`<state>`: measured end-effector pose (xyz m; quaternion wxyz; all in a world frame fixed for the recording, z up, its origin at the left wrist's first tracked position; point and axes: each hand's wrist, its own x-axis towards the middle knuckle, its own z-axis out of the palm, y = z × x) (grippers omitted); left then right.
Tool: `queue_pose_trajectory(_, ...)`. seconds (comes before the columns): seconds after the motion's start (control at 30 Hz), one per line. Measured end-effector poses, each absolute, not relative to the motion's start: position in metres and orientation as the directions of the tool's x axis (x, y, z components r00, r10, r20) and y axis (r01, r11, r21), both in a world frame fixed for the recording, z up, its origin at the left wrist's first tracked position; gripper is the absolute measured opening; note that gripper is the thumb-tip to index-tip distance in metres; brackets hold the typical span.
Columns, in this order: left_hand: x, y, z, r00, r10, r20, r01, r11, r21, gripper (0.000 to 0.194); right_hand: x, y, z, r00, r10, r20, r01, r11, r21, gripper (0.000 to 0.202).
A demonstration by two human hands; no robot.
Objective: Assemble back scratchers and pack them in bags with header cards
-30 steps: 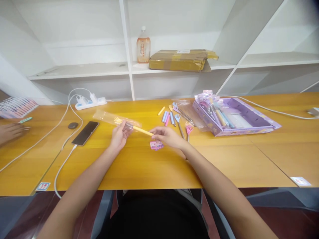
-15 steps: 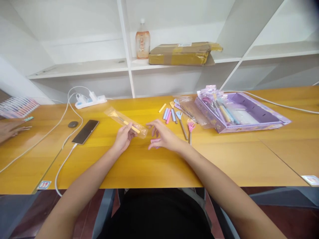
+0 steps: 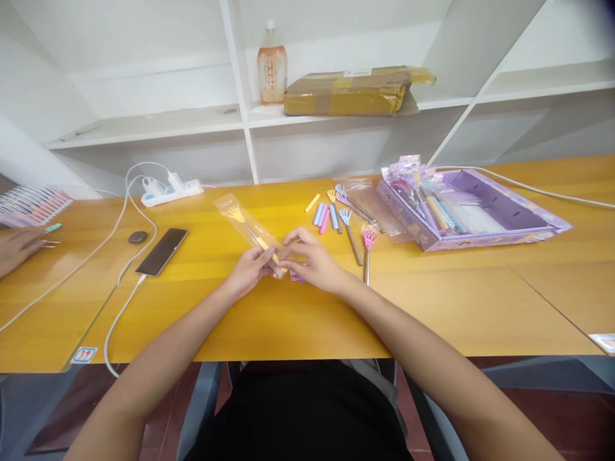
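Note:
A yellow back scratcher (image 3: 236, 215) with a small claw head lies inside a clear plastic bag (image 3: 225, 203), tilted with its claw end away from me. My left hand (image 3: 252, 272) is closed around the handle end through the bag. Thumb and fingers of my right hand (image 3: 314, 261) pinch the near end of the bag. Partly hidden beneath that hand is a pink-purple piece (image 3: 296, 276) on the table. To the right lie a pink scratcher (image 3: 369, 243), a blue scratcher (image 3: 349, 224) and several coloured handle sleeves (image 3: 323, 219).
A purple tray (image 3: 485, 240) holds bagged scratchers at the right. Left are a phone (image 3: 162, 251), a power strip (image 3: 173, 192) and white cables. Another person's hand (image 3: 19, 250) is at the far left. A bottle (image 3: 271, 67) and taped carton (image 3: 350, 93) stand on the shelf.
My right hand has come to the bag's near end and pinches it. The bagged scratcher has swung steeper, its handle end now lower and nearer me.

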<state>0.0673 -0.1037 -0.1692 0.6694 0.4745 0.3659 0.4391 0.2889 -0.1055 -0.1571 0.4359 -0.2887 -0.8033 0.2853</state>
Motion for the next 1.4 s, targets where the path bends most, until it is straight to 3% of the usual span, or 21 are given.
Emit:
queue_pose_trajectory(0.1,0.066,-0.105,-0.168,0.352,0.935,-0.047,-0.260,0.146,0.955,0.055,0.282,-0.106,-0.163,-0.370,0.836,0.404,0.166,0.487,-0.857,0.024)
queue_pose_trajectory(0.23,0.065,-0.104,-0.167,0.345,0.938,-0.015,-0.210,0.093,0.973,0.054,0.277,-0.106,-0.166,-0.330,0.914,0.237,0.095,0.282,-0.955,0.037)
queue_pose_trajectory(0.37,0.067,-0.103,-0.166,0.350,0.937,0.006,-0.147,0.048,0.988,0.044,0.278,-0.103,-0.164,-0.348,0.920,0.180,-0.004,0.190,-0.982,0.048)
queue_pose_trajectory(0.6,0.059,-0.100,-0.161,0.344,0.938,-0.051,-0.280,0.154,0.948,0.048,0.287,-0.094,-0.162,-0.460,0.887,0.052,-0.076,0.019,-0.997,0.054)
queue_pose_trajectory(0.83,0.057,-0.100,-0.159,0.397,0.916,-0.063,-0.277,0.185,0.943,0.059,0.287,-0.092,-0.163,-0.432,0.899,0.063,-0.066,0.039,-0.997,0.048)
queue_pose_trajectory(0.97,0.059,-0.100,-0.164,0.463,0.886,-0.035,-0.245,0.166,0.955,0.062,0.282,-0.096,-0.163,-0.444,0.893,0.071,-0.137,0.010,-0.990,0.055)
queue_pose_trajectory(1.13,0.059,-0.100,-0.170,0.495,0.869,-0.032,-0.161,0.128,0.979,0.076,0.285,-0.098,-0.160,-0.508,0.860,-0.051,0.014,-0.051,-0.999,0.050)
queue_pose_trajectory(1.23,0.058,-0.097,-0.165,0.423,0.905,-0.052,-0.133,0.119,0.984,0.069,0.289,-0.101,-0.159,-0.635,0.765,-0.108,0.045,-0.102,-0.994,0.051)
queue_pose_trajectory(1.4,0.050,-0.085,-0.154,-0.057,0.997,0.047,-0.294,-0.062,0.954,0.038,0.281,-0.121,-0.154,-0.907,0.340,-0.247,0.200,-0.165,-0.966,0.050)
